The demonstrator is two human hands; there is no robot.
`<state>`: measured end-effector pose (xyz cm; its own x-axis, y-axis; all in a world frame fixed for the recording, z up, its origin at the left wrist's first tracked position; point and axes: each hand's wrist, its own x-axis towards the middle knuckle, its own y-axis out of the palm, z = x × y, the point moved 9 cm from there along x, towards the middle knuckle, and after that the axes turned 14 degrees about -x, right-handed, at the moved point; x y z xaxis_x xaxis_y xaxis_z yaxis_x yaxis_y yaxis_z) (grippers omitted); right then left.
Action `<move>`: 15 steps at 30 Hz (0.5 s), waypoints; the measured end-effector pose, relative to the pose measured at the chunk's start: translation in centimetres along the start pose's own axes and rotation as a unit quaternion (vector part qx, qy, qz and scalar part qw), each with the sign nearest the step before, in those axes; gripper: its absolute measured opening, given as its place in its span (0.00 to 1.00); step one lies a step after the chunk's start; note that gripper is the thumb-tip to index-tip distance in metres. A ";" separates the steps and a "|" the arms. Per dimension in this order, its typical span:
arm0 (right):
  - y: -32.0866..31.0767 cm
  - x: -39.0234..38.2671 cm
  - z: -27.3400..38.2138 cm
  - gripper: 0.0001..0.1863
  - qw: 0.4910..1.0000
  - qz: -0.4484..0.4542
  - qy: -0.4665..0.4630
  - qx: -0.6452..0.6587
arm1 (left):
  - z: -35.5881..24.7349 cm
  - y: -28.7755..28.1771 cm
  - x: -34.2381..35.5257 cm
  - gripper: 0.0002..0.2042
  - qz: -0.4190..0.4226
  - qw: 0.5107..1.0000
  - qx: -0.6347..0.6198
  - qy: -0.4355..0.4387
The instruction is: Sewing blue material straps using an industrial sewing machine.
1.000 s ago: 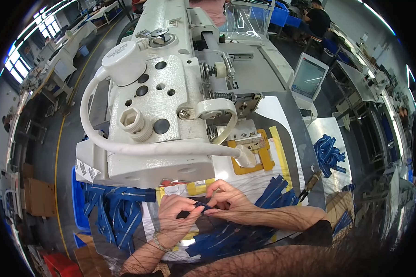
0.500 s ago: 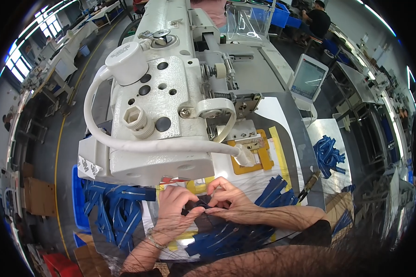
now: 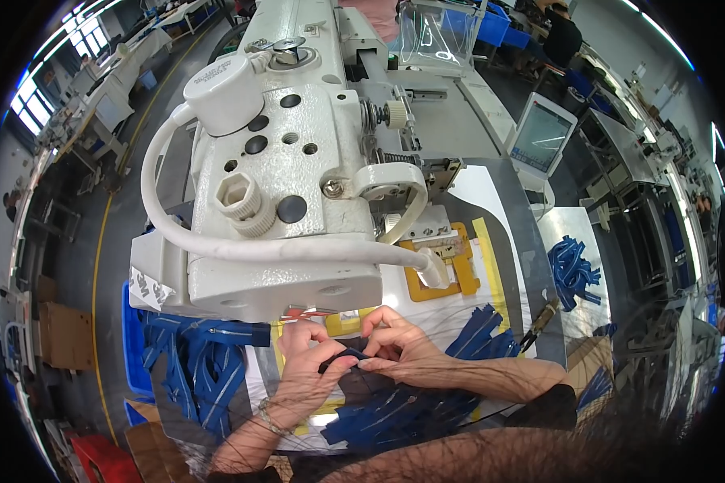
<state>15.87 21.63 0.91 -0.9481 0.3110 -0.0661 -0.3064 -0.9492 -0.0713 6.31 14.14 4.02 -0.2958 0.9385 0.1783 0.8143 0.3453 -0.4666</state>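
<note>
My left hand (image 3: 308, 366) and my right hand (image 3: 403, 352) meet in front of the white sewing machine (image 3: 330, 291). Both pinch a small dark piece of fabric (image 3: 343, 359) between thumbs and fingertips; most of it is hidden by the fingers. Just below my hands, blue zippers (image 3: 395, 419) with pale teeth lie spread on the work surface. Beside my left forearm hangs a thick pile of blue zippers (image 3: 205, 370). Another short stack of blue zippers (image 3: 483, 334) rests past my right wrist.
Above my right hand, a yellow frame (image 3: 469, 282) sits under the machine's clamp. A tool with a dark handle (image 3: 539, 324) lies right of it. Farther right are a bundle of blue zippers (image 3: 573, 270) and a screen (image 3: 542, 135). A blue bin (image 3: 137, 346) stands left.
The view has shifted slightly, so the machine appears a little moved. My fingers have shifted a little on the dark piece, which both hands still grip in the same place.
</note>
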 end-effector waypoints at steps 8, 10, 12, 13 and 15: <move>-0.1 0.1 -0.2 0.07 0.999 -0.007 -0.016 -0.029 | 0.2 0.0 -0.1 0.07 -0.003 1.000 0.006 -0.013; -0.1 0.1 -0.2 0.07 0.999 -0.006 -0.014 -0.032 | 0.1 -0.1 -0.1 0.08 -0.007 1.000 0.021 -0.011; 0.0 0.2 -0.5 0.07 1.000 -0.003 -0.001 -0.027 | 0.2 -0.1 -0.2 0.09 0.002 1.000 0.017 -0.024; -0.1 0.2 -0.3 0.07 0.999 -0.008 -0.007 -0.030 | 0.4 0.1 -0.2 0.11 0.012 0.999 0.014 -0.036; 0.0 0.2 -0.4 0.07 0.999 -0.002 0.002 -0.034 | 0.3 -0.1 -0.2 0.11 0.010 0.999 0.023 -0.033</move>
<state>15.73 21.69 0.48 -0.9463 0.3157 -0.0699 -0.3042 -0.9424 -0.1389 6.17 13.89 3.73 -0.3131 0.9432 0.1111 0.7970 0.3246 -0.5094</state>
